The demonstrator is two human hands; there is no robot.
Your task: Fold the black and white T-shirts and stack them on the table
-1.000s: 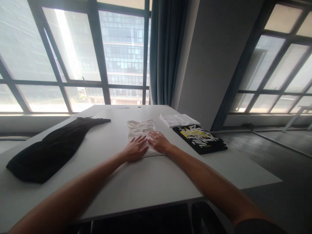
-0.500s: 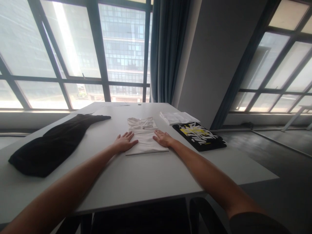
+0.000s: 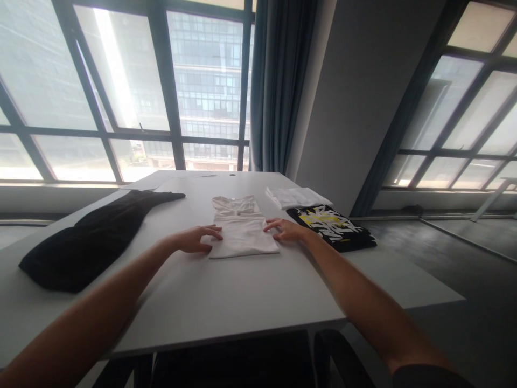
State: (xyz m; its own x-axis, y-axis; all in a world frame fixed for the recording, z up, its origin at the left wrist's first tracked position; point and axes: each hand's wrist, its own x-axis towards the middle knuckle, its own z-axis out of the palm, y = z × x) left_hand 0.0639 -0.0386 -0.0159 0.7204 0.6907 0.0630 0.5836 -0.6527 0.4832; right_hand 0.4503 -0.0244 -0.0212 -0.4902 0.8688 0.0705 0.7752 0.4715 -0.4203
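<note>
1. The pale folded shirt (image 3: 244, 237) lies flat on the white table (image 3: 226, 296), straight ahead of the person and between the two hands
2. It seems to run lengthwise away from the body, with the neck at the far end and the straight folded edge at the near end
3. The left hand (image 3: 196, 238) is at the shirt's left side, partly open with fingers bent, fingertips at the cloth; whether it pinches any is hard to tell
4. The right hand (image 3: 286, 230) is at the right side, also partly open, fingertips on the edge; a grip on the cloth cannot be made out
5. Neither hand looks clearly nearer the shirt, as they face each other across its width
6. The black printed shirt (image 3: 337, 230) and white folded cloth (image 3: 299, 198) lie nearer the right hand, the black garment (image 3: 97, 231) nearer the left
</note>
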